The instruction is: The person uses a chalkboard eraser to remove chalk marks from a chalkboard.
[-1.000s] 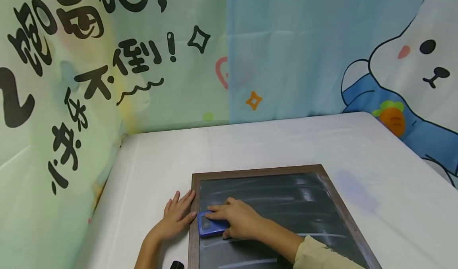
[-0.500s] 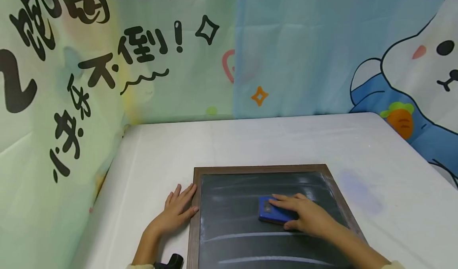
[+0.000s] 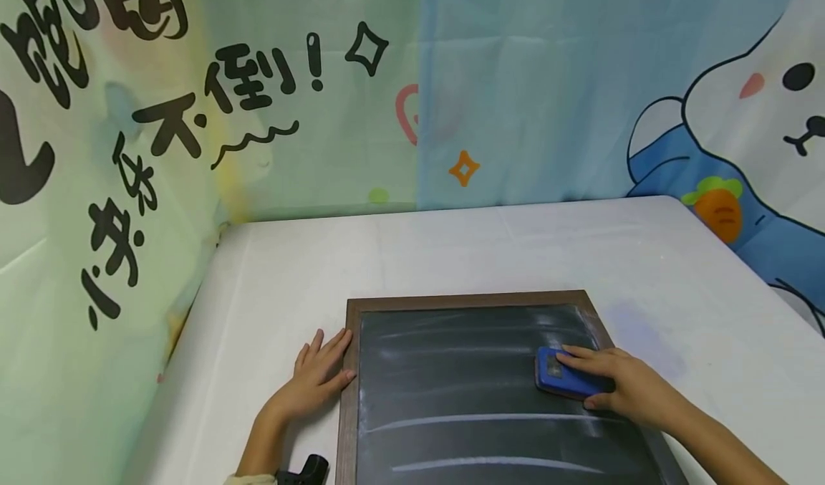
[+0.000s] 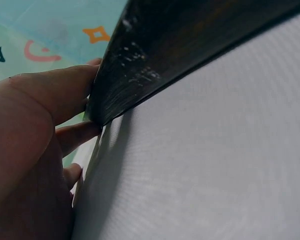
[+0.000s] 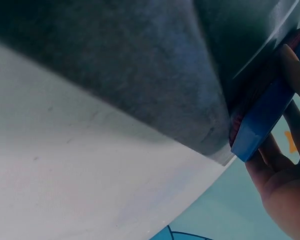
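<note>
A blackboard (image 3: 445, 377) in a brown wooden frame (image 3: 464, 301) lies on the white table. Its dark surface carries pale curved chalk streaks. My right hand (image 3: 628, 385) grips a blue blackboard eraser (image 3: 559, 374) near the board's right side, thumb on the near edge and fingers over the top. In the right wrist view the eraser (image 5: 265, 117) shows its dark reddish felt against the board. On the left, my left hand (image 3: 316, 385) rests with spread, fairly straight fingers touching the frame's left edge. The left wrist view shows that hand (image 4: 25, 135) beside the frame's dark side (image 4: 155, 50).
A white cloth-covered table (image 3: 290, 277) surrounds the board. Behind it hangs a printed curtain (image 3: 515, 98) with a cartoon animal (image 3: 767, 119) and large black characters. A black strap-like device (image 3: 312, 471) sits at my left wrist.
My right hand has slid the eraser from the board's left edge across to the right side. The left hand stays at the frame's left edge. The head view has shifted slightly.
</note>
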A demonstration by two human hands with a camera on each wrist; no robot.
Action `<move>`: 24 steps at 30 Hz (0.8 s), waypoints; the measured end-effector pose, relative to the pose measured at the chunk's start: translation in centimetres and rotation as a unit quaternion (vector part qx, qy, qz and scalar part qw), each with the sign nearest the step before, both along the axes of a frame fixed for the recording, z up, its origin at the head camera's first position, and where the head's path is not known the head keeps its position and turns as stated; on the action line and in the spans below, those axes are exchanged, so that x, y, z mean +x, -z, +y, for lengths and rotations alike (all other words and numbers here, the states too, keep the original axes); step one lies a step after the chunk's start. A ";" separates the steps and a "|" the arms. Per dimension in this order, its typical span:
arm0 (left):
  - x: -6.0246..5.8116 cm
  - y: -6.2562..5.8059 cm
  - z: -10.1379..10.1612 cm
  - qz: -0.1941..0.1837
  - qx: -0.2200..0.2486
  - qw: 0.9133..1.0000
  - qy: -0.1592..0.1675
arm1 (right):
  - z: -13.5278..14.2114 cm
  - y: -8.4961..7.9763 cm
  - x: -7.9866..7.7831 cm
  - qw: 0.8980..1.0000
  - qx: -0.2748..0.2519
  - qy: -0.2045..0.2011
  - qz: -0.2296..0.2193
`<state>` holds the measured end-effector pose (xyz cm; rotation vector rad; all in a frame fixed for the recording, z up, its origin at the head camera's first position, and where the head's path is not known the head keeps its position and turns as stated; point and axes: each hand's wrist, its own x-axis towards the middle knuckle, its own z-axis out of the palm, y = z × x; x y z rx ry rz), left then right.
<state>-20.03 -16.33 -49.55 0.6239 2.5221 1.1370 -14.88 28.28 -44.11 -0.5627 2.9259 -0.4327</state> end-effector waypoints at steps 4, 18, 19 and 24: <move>-0.2 0.2 0.1 0.007 0.003 1.000 -0.003 | -0.3 -0.3 -0.3 1.000 -0.002 -0.007 0.008; 0.0 0.1 0.2 0.022 0.008 1.000 -0.007 | -15.0 -1.4 -2.3 0.992 -0.005 -0.128 -0.017; 0.1 0.2 0.2 0.026 0.012 1.000 -0.008 | -16.3 -1.4 -2.4 0.990 0.001 -0.138 -0.015; 0.6 0.6 0.4 0.055 0.053 0.997 -0.003 | -20.8 -1.3 -2.3 0.986 0.028 -0.164 -0.011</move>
